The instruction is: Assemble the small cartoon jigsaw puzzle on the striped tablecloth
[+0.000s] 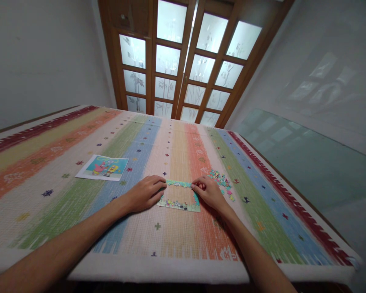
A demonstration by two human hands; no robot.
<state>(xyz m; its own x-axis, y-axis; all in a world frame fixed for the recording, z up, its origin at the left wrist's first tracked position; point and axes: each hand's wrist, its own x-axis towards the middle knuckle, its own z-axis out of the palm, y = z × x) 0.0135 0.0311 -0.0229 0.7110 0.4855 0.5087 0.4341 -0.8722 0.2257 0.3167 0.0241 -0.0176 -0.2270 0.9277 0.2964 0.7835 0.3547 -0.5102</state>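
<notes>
A half-built jigsaw frame [179,203], only its border joined, lies on the striped mat [79,211] near the front middle. My left hand [146,192] rests palm down on the frame's left side, its fingertips at the top left corner. At the top right corner my right hand [209,192] has its fingers pinched on a small puzzle piece [201,186]. Loose puzzle pieces [221,180] lie in a small heap just right of that hand.
A printed cartoon reference picture [103,167] lies on the mat to the left. Wooden doors with frosted glass panes [183,61] stand beyond the far edge. A green glass surface [308,162] runs along the right side.
</notes>
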